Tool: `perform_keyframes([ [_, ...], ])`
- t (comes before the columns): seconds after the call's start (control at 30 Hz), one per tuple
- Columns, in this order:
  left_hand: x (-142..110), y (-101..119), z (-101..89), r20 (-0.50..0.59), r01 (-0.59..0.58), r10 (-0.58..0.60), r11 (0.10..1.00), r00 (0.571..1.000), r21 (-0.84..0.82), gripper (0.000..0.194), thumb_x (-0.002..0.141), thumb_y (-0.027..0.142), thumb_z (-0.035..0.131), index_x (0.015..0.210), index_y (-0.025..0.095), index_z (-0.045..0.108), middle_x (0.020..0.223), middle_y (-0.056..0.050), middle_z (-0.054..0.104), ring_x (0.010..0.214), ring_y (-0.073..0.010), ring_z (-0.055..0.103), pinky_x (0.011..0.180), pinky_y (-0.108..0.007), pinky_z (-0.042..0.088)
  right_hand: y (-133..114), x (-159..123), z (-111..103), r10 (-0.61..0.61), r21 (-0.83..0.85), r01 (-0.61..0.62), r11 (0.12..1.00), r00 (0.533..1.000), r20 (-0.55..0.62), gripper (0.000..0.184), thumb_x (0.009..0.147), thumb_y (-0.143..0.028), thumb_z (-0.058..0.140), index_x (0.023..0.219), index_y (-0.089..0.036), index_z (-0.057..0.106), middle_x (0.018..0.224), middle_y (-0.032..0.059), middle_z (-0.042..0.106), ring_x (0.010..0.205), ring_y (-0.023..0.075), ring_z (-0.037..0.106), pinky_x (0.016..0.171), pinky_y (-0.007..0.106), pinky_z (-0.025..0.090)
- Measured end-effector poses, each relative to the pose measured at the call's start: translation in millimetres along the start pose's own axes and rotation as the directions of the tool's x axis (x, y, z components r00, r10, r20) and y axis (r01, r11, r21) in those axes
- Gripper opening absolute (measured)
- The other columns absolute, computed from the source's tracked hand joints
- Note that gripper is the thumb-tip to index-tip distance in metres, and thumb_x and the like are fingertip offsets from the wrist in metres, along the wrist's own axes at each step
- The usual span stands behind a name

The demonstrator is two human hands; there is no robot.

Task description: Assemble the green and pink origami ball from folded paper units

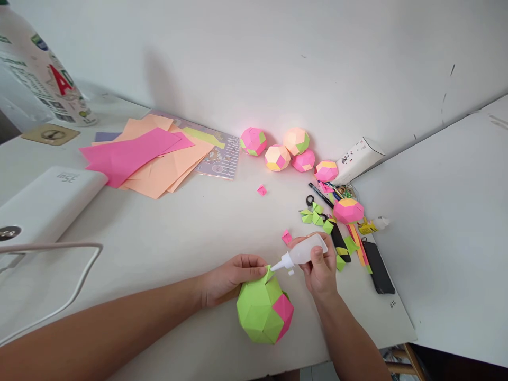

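A large green and pink folded-paper ball is at the front of the table. My left hand pinches a green paper flap at its top edge between thumb and fingers. In my right hand is a white squeeze glue bottle, tilted so its nozzle points left, at the flap. Whether any glue is coming out I cannot tell. Just beyond the bottle lies a small pink folded piece, and another pink piece is farther back.
Several smaller paper balls sit along the wall. Green folded pieces, scissors, pens and a black phone-like object crowd the right. Paper sheets, a white power bank with a cable, and a tall bottle stand left.
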State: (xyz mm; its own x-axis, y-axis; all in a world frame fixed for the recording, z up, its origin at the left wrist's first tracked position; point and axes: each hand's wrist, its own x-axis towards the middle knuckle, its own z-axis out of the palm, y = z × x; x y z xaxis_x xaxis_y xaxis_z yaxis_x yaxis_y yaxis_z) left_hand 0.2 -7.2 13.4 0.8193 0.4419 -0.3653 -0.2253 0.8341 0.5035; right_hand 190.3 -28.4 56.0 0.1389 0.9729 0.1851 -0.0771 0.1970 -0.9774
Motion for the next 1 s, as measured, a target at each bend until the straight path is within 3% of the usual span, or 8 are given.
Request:
perform_keyframes([
  [0.77, -1.1, 1.5, 2.7, -0.005, 0.004, -0.004, 1.000, 1.000, 0.029, 0.027, 0.063, 0.034, 0.082, 0.071, 0.013, 0.068, 0.068, -0.003, 0.067, 0.061, -0.0135, 0.058, 0.060, -0.024, 0.043, -0.7, -1.4, 1.5, 0.032, -0.015, -0.033, 0.999, 0.999, -0.025, 0.034, 0.081, -0.053, 0.061, 0.084, -0.024, 0.045, 0.064, -0.0023, 0.063, 0.035, 0.0048, 0.028, 0.035, 0.018, 0.026],
  [1.0, -1.5, 2.0, 1.9, 0.011, 0.007, -0.008, 0.999, 1.000, 0.041, 0.026, 0.064, 0.035, 0.081, 0.072, 0.013, 0.068, 0.070, -0.004, 0.068, 0.063, -0.0139, 0.059, 0.061, -0.025, 0.043, -0.3, -2.1, 0.4, -0.011, 0.006, 0.011, 1.000, 1.000, 0.002, 0.028, 0.084, -0.048, 0.060, 0.086, -0.024, 0.046, 0.064, -0.0026, 0.063, 0.035, 0.0041, 0.027, 0.035, 0.017, 0.025],
])
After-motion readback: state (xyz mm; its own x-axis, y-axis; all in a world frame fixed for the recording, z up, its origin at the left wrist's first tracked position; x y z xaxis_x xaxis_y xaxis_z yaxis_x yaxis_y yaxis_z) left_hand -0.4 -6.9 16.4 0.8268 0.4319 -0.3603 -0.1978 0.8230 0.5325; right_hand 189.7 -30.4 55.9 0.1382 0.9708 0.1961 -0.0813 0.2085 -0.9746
